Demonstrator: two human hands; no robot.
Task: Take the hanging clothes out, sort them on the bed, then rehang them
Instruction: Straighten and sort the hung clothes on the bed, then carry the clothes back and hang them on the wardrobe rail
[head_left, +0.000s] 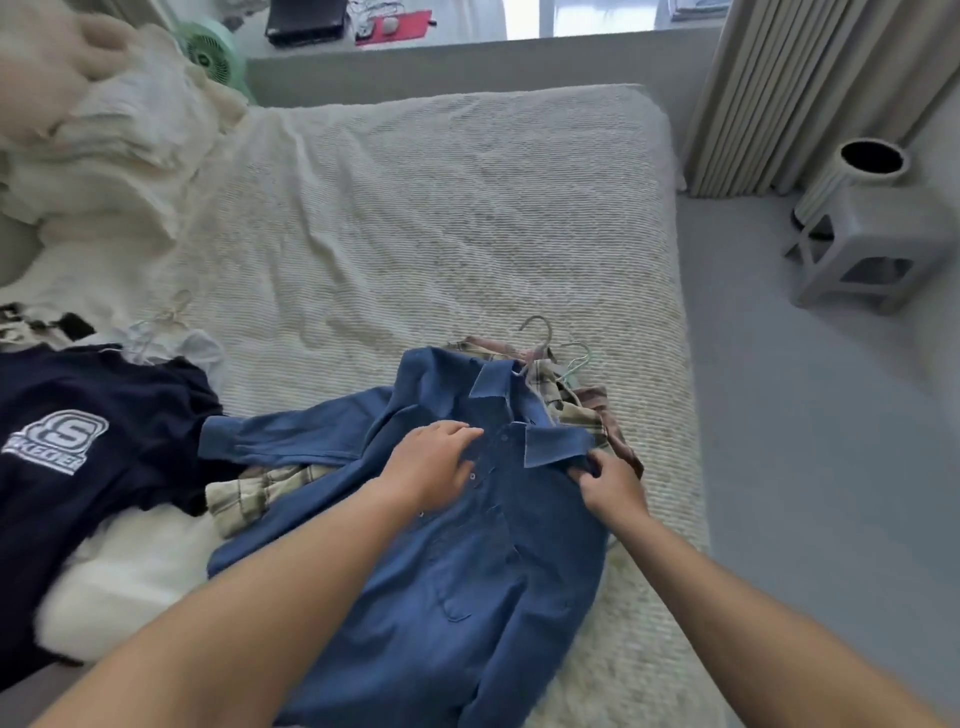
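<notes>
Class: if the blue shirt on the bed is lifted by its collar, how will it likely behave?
The blue shirt is probably floppy: it lies creased and its sleeve bends flat across the bed. It likely drapes and trails. The plaid shirt beneath may drag along.

Count: two hands on one blue denim shirt (467, 545), left hand (431, 467) and right hand (613, 486). One plaid shirt (582, 410) under it, a bit showing on both sides. One navy T-shirt (93, 431) with a logo at left, white clothing beneath it, piece count unclear. Two hanger hooks visible by the collar: one grey hanger (537, 332), one pale green hanger (579, 358). One bed (415, 234). One bunched cream blanket (119, 140) at the head end. One green fan (208, 47), one stool (867, 254), one cylindrical white vase (852, 179) on it, one curtain (789, 88).
</notes>
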